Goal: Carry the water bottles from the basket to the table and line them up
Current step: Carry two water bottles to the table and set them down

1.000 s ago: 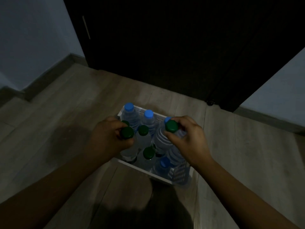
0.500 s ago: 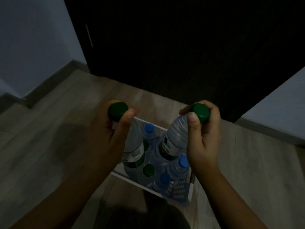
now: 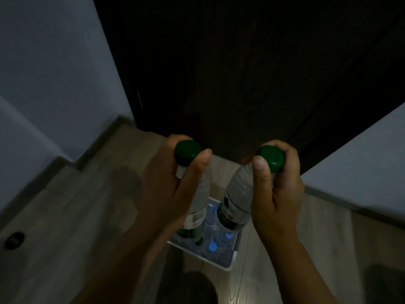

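My left hand (image 3: pixel 168 181) grips the neck of a clear water bottle with a green cap (image 3: pixel 198 200), held upright above the basket. My right hand (image 3: pixel 276 189) grips the neck of a second green-capped bottle (image 3: pixel 237 198), tilted slightly, also lifted clear of the basket. Below them the white basket (image 3: pixel 233 258) stands on the wooden floor. Several blue-capped bottles (image 3: pixel 212 246) remain inside it, partly hidden by the two raised bottles. No table is in view.
A dark door (image 3: pixel 230 73) fills the space straight ahead. Pale walls stand at the left (image 3: pixel 54 73) and right (image 3: pixel 361 163), with skirting along the floor. A small dark round thing (image 3: pixel 14 240) sits in the floor at the far left.
Both hands took hold of green-capped bottles in the basket and raised them out. The bottles now hang higher and closer to the camera, and the view has tilted up towards the door.
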